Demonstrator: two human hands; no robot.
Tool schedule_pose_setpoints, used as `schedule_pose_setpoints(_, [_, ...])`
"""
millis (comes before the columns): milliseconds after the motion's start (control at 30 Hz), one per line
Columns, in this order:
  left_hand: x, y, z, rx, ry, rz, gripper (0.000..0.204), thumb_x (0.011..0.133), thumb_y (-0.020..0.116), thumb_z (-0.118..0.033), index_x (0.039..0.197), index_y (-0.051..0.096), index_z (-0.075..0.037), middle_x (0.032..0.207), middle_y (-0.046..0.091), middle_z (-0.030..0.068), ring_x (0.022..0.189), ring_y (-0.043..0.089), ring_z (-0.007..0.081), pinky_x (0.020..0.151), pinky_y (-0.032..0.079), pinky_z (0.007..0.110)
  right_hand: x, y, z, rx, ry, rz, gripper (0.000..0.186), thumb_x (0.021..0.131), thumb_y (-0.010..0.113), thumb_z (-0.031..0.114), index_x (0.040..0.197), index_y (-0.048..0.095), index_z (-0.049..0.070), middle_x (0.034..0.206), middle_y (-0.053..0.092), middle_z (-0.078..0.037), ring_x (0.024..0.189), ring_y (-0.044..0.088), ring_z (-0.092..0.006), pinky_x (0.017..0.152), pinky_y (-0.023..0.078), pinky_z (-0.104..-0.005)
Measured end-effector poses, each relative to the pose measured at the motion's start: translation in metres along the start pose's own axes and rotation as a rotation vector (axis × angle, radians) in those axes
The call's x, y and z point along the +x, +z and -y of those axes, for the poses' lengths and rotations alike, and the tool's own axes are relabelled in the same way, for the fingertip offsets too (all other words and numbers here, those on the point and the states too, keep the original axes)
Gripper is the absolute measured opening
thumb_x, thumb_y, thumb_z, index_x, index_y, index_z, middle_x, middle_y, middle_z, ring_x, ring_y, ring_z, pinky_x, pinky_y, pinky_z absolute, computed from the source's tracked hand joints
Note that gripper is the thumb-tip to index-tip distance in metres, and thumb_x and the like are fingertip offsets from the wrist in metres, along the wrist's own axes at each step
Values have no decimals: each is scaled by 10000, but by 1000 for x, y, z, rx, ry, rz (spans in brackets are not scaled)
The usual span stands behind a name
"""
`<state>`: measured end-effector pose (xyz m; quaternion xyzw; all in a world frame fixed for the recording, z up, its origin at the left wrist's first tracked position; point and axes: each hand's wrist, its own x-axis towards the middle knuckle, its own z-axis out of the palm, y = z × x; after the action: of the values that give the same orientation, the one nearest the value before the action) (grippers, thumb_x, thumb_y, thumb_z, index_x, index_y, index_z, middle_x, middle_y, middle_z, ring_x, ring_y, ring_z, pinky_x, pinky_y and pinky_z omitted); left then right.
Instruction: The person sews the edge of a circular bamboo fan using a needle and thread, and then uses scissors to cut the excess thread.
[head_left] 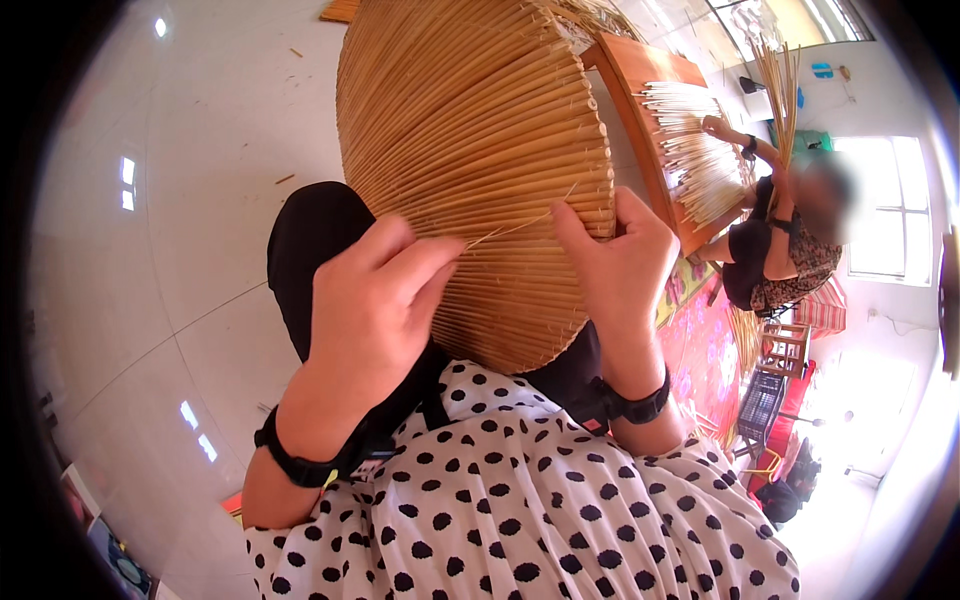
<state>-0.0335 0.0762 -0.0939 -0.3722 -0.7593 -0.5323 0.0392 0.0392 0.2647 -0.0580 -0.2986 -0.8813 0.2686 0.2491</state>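
A large fan-shaped mat of thin tan sticks (470, 120), with a stitched edge on the right, lies across my lap. A thin pale strand (483, 240) crosses its face. My left hand (385, 300) is closed in a pinch on the strand's left end, over the mat's middle. My right hand (625, 260) grips the mat's right edge, its thumb on the face beside the strand and the other fingers curled round the rim, partly hidden. My dark-clad knee (300, 240) shows left of the mat.
At the right, a seated person (790, 260) holds upright sticks (785, 80) and reaches to a wooden table (625, 75) with pale sticks on it. Behind are a wooden stool (785, 347), a dark crate (760, 405) and a patterned red mat (690, 350). Tiled floor (170, 250) extends at the left.
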Motion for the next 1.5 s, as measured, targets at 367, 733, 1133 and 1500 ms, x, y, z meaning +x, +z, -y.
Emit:
schedule_pose_setpoints(367, [33, 17, -12, 221, 193, -3, 236, 689, 727, 50, 904, 711, -47, 686, 451, 47, 571, 529, 198, 496, 421, 310, -8, 0, 4, -9, -57, -3, 349, 700, 801, 156, 645, 499, -10, 573, 472, -109, 513, 391, -162, 497, 395, -325])
schedule_pose_setpoints(733, [35, 10, -18, 268, 211, 33, 239, 686, 712, 48, 904, 698, -50, 702, 439, 43, 584, 520, 191, 504, 424, 310, -7, 0, 10, -47, -76, 12, 310, 692, 810, 173, 679, 557, -6, 597, 529, -122, 509, 477, -215, 515, 427, -331])
schedule_pose_setpoints(1133, [35, 9, -20, 290, 215, 41, 252, 675, 720, 42, 909, 702, -48, 711, 446, 40, 596, 528, 182, 506, 433, 304, -9, 0, 11, -26, -76, 17, 295, 692, 810, 157, 688, 567, -10, 612, 544, -126, 512, 483, -219, 521, 431, -332])
schedule_pose_setpoints(1500, [36, 5, -22, 329, 221, 58, 259, 665, 717, 45, 906, 702, -50, 714, 444, 39, 594, 528, 180, 505, 434, 299, -10, 0, 12, -29, -83, 21, 267, 696, 813, 151, 714, 599, -7, 623, 563, -119, 521, 508, -212, 527, 442, -327])
